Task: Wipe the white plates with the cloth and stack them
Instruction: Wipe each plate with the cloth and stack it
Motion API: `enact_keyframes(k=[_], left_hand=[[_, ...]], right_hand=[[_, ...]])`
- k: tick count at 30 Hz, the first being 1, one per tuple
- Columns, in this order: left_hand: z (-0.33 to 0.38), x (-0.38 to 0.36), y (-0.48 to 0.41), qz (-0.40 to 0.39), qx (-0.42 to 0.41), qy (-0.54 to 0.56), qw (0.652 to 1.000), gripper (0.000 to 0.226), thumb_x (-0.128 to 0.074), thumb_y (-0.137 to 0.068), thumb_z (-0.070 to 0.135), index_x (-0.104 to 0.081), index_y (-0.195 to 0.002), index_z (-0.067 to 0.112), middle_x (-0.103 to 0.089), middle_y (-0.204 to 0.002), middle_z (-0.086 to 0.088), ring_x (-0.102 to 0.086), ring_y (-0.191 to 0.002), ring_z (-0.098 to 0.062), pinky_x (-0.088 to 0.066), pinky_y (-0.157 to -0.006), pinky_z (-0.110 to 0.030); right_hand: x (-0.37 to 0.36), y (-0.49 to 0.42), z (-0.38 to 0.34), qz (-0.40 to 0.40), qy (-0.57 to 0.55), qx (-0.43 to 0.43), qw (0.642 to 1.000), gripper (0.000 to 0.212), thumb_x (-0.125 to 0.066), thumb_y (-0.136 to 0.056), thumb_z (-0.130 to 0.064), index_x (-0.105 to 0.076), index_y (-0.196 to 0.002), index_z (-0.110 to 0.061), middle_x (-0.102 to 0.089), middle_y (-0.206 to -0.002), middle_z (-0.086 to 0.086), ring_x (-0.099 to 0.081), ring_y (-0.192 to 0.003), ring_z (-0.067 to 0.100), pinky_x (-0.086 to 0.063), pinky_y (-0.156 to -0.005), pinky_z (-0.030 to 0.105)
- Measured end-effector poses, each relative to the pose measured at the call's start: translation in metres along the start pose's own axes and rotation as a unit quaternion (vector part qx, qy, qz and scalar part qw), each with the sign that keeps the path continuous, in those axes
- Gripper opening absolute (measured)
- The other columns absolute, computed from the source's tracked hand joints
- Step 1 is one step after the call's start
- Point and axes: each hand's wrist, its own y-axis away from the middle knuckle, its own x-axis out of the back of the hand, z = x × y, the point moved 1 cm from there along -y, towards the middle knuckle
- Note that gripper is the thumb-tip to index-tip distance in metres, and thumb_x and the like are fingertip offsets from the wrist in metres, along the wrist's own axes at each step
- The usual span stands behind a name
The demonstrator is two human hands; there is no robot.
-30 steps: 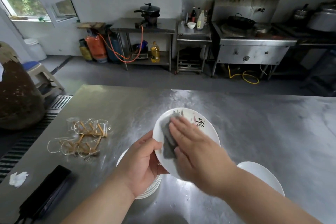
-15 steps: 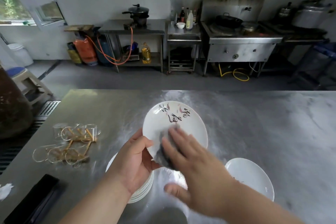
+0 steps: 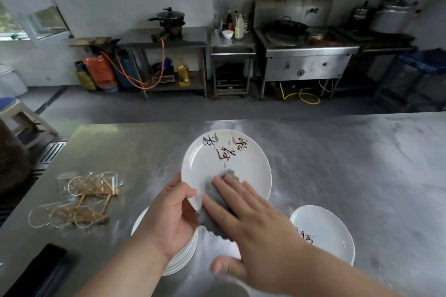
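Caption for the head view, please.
Left hand holds a painted white plate over the steel table while the right hand presses a grey cloth against it.

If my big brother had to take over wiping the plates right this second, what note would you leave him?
Left grip: holds the painted plate by its near rim, tilted up off the steel table.
Right grip: fingers flat, pressing the grey cloth on the near part of the plate.
Elsewhere: a stack of white plates sits under the left grip; a lone plate lies to the right.
Done: wiping of the held plate is under way.
Left: finish it, stack it, then see to the rest. Which pile is already wiped cannot be told.
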Motion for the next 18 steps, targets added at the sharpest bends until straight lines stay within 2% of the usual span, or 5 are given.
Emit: enact_keyframes(k=[2,6,11,13,18], left_hand=[[-0.006,0.000,0.001,-0.003,0.015,-0.007,1.000,0.058,-0.060,-0.074,0.008,-0.073,-0.130,0.015,-0.070,-0.133,-0.024,-0.074,-0.109,-0.037,-0.063,-0.073,-0.046],[-0.006,-0.006,0.001,0.002,0.012,-0.012,1.000,0.057,-0.062,-0.075,0.010,-0.073,-0.130,0.018,-0.073,-0.127,-0.021,-0.077,-0.097,-0.033,-0.062,-0.063,-0.041],[-0.005,-0.008,-0.005,0.028,-0.010,0.007,1.000,0.060,-0.068,-0.065,0.010,-0.077,-0.123,0.017,-0.074,-0.127,-0.021,-0.077,-0.101,-0.034,-0.063,-0.070,-0.044],[-0.009,-0.009,-0.003,0.038,-0.003,0.013,0.999,0.051,-0.060,-0.073,0.010,-0.078,-0.120,0.018,-0.074,-0.126,-0.021,-0.078,-0.099,-0.034,-0.063,-0.068,-0.043],[-0.010,-0.016,-0.004,0.038,0.005,0.012,0.999,0.052,-0.060,-0.076,0.007,-0.076,-0.124,0.019,-0.075,-0.127,-0.017,-0.077,-0.103,-0.032,-0.064,-0.072,-0.047]], right_hand=[[0.011,-0.008,0.023,-0.010,0.032,-0.050,0.998,0.102,-0.006,-0.089,-0.085,-0.022,-0.165,-0.019,-0.009,-0.173,0.012,0.000,-0.161,0.032,-0.015,-0.128,0.050],[0.034,-0.018,0.057,-0.009,0.081,-0.138,0.987,0.104,0.002,-0.087,-0.086,0.004,-0.166,-0.018,0.017,-0.173,0.006,0.026,-0.157,0.024,0.011,-0.129,0.043],[0.002,0.011,0.008,0.004,-0.027,-0.073,0.997,0.102,-0.014,-0.091,-0.085,-0.035,-0.160,-0.013,-0.024,-0.169,0.020,-0.018,-0.158,0.037,-0.018,-0.128,0.050],[-0.005,0.017,0.005,-0.022,-0.037,-0.069,0.997,0.103,-0.013,-0.090,-0.087,-0.037,-0.160,-0.016,-0.026,-0.168,0.018,-0.022,-0.157,0.036,-0.021,-0.128,0.050],[0.024,0.000,0.055,-0.028,0.045,-0.168,0.984,0.106,0.003,-0.083,-0.086,0.001,-0.167,-0.020,0.012,-0.174,0.008,0.017,-0.159,0.028,0.008,-0.129,0.043]])
